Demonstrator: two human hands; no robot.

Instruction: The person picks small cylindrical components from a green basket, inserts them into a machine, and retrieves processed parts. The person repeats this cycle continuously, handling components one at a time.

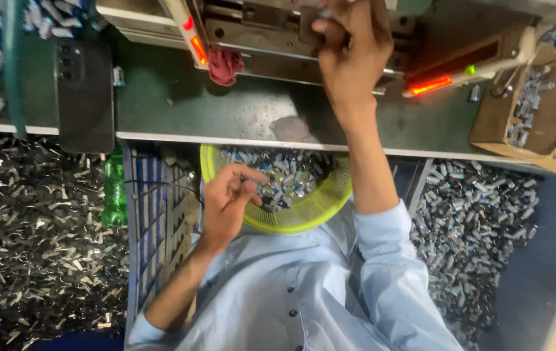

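Left hand (229, 195) curled over yellow basket (304, 218) — right hand (351, 49) up at machine (258, 29).

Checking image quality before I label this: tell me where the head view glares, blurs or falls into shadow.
Head view: the orange lamps on the machine bloom into glare; the right hand at the machine is slightly motion-blurred; the left hand over the yellow basket is sharper; the scrap pile at left lies dim.

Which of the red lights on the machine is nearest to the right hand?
The long glowing red bar just right of the right hand, beside a small green lamp. The other red lights sit farther off, left of the hand, above a red rag.
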